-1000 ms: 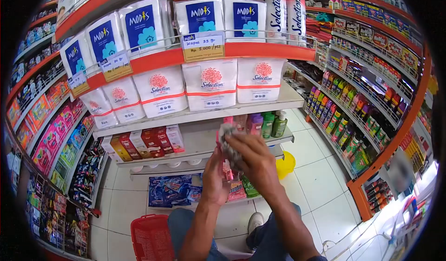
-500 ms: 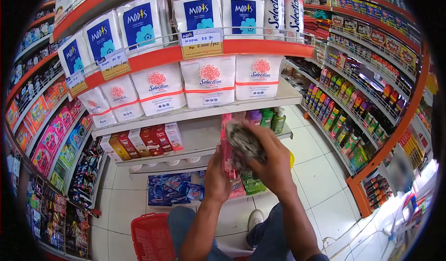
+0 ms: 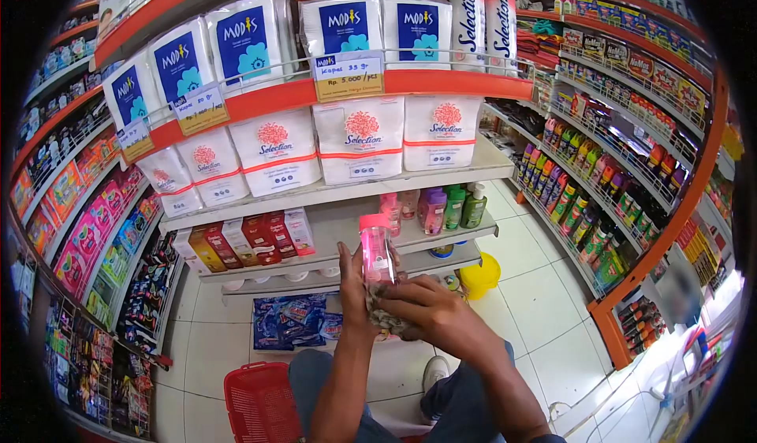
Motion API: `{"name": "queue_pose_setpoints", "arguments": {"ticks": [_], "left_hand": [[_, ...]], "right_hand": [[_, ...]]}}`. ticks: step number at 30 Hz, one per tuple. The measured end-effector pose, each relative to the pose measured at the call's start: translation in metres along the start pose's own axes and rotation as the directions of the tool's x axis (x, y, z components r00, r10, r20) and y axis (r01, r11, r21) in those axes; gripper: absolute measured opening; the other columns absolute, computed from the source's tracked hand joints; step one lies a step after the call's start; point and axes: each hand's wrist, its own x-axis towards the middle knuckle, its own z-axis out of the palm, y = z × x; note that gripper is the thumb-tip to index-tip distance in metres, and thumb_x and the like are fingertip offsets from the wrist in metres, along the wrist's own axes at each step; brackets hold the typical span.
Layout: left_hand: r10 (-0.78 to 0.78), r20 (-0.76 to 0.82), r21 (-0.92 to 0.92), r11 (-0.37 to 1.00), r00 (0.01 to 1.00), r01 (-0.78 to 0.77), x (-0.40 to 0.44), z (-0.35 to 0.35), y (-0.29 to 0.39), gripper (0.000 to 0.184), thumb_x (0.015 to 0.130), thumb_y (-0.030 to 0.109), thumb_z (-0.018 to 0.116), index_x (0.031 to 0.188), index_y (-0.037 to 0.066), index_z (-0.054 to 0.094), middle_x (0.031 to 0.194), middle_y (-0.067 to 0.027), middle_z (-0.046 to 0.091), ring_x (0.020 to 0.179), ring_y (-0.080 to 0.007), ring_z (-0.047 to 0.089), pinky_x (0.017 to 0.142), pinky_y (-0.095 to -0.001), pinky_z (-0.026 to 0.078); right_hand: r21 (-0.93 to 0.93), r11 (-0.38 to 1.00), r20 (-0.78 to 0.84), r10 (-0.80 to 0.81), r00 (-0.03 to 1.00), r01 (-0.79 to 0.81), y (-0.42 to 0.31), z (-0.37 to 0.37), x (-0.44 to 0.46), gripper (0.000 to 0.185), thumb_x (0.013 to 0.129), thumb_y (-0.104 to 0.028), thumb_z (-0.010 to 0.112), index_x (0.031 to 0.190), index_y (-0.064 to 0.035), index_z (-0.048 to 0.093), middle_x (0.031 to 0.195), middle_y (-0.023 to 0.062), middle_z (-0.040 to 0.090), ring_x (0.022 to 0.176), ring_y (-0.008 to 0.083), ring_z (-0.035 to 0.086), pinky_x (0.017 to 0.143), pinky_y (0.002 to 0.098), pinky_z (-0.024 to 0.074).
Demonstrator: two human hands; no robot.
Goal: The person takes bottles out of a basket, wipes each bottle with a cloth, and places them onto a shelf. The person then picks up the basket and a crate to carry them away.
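Observation:
A clear pink bottle (image 3: 378,255) with a pink cap stands upright, slightly tilted, in front of the lower shelf. My left hand (image 3: 354,289) is wrapped round its left side, thumb up along it. A crumpled grey cloth (image 3: 385,317) is bunched under the fingers of my right hand (image 3: 430,305), which presses it against the bottle's lower part. The bottle's base is hidden behind the cloth and fingers. Behind it on the shelf are more pink bottles (image 3: 390,209), a purple bottle (image 3: 434,211) and green bottles (image 3: 473,206).
White cotton packs (image 3: 361,139) line the shelves above. Boxes (image 3: 260,240) stand at the lower left, with blue packets (image 3: 288,322) beneath. A red basket (image 3: 262,403) is on the floor by my leg. A yellow container (image 3: 480,276) sits right of the shelf.
Both hands have lowered a little, and the right hand with the cloth has moved from the bottle's upper part to its lower part. The bottle's cap and front now show.

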Motion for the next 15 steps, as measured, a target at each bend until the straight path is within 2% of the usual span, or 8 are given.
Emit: {"name": "queue_pose_setpoints", "arguments": {"ticks": [3,4,6,7,8,11,12,15], "left_hand": [[-0.038,0.081,-0.005,0.999,0.996,0.038,0.001,-0.007,-0.006,0.056,0.105,0.055,0.039,0.126,0.007,0.058,0.115,-0.0107,0.067,0.107,-0.0211,0.065,0.091,-0.0360,0.053],[0.107,-0.045,0.250,0.964,0.993,-0.092,0.001,-0.007,-0.018,0.056,0.105,0.054,0.038,0.128,0.007,0.057,0.115,-0.0096,0.066,0.105,-0.0198,0.064,0.089,-0.0354,0.053],[0.448,-0.162,0.718,0.665,0.880,-0.207,0.000,-0.006,-0.036,0.056,0.107,0.053,0.037,0.132,0.005,0.054,0.115,-0.0072,0.065,0.101,-0.0171,0.064,0.085,-0.0342,0.054],[0.149,-0.201,0.214,0.971,0.968,-0.105,-0.008,0.034,-0.018,0.050,0.107,0.046,0.039,0.134,0.006,0.053,0.125,-0.0082,0.062,0.109,-0.0180,0.062,0.091,-0.0361,0.052],[0.146,-0.199,0.214,0.972,0.969,-0.102,-0.009,0.034,-0.018,0.050,0.107,0.046,0.039,0.134,0.006,0.053,0.125,-0.0082,0.062,0.109,-0.0180,0.062,0.091,-0.0361,0.052],[0.037,-0.217,-0.025,0.999,0.975,-0.043,-0.013,0.032,-0.017,0.048,0.107,0.044,0.041,0.131,0.005,0.054,0.121,-0.0087,0.064,0.106,-0.0187,0.063,0.091,-0.0358,0.052],[0.043,-0.219,-0.027,0.998,0.975,-0.050,-0.012,0.027,-0.015,0.048,0.107,0.044,0.041,0.131,0.005,0.054,0.121,-0.0087,0.064,0.106,-0.0187,0.063,0.091,-0.0358,0.052],[0.005,-0.056,-0.044,0.999,0.998,-0.007,-0.007,0.012,-0.011,0.048,0.104,0.043,0.045,0.126,0.003,0.058,0.116,-0.0108,0.067,0.105,-0.0229,0.065,0.092,-0.0363,0.053]], "right_hand": [[0.137,0.984,0.024,0.112,0.993,-0.114,0.002,-0.016,0.006,0.056,0.064,-0.002,0.080,0.119,-0.0081,0.070,0.121,0.0118,0.065,0.109,0.0337,0.062,0.092,0.0415,0.0534],[0.138,0.984,0.021,0.113,0.993,-0.115,0.004,-0.019,0.012,0.056,0.064,-0.002,0.080,0.119,-0.0081,0.070,0.121,0.0118,0.065,0.109,0.0337,0.062,0.092,0.0415,0.0534],[0.008,0.990,-0.233,0.138,0.963,-0.140,0.005,-0.022,0.036,0.055,0.064,-0.003,0.080,0.118,-0.0091,0.070,0.122,0.0122,0.064,0.109,0.0340,0.061,0.092,0.0412,0.0532],[-0.055,0.985,-0.356,0.135,0.925,-0.165,0.004,-0.023,0.041,0.055,0.064,-0.003,0.081,0.117,-0.0095,0.070,0.122,0.0124,0.064,0.110,0.0342,0.061,0.092,0.0411,0.0530],[-0.056,0.984,-0.357,0.137,0.924,-0.168,0.005,-0.020,0.041,0.055,0.064,-0.003,0.081,0.117,-0.0095,0.070,0.122,0.0124,0.064,0.110,0.0342,0.061,0.092,0.0411,0.0530],[-0.169,0.980,-0.316,0.049,0.947,-0.107,0.015,-0.002,0.039,0.056,0.065,-0.003,0.080,0.119,-0.0097,0.070,0.123,0.0117,0.063,0.112,0.0332,0.059,0.093,0.0404,0.0524],[-0.169,0.980,-0.312,0.044,0.949,-0.101,0.015,0.002,0.035,0.056,0.065,-0.003,0.080,0.119,-0.0097,0.070,0.123,0.0117,0.063,0.112,0.0332,0.059,0.093,0.0404,0.0524],[-0.119,0.992,-0.138,-0.061,0.989,0.045,0.008,0.015,0.012,0.058,0.064,-0.002,0.080,0.121,-0.0104,0.069,0.122,0.0109,0.063,0.114,0.0327,0.058,0.093,0.0399,0.0519]]}}
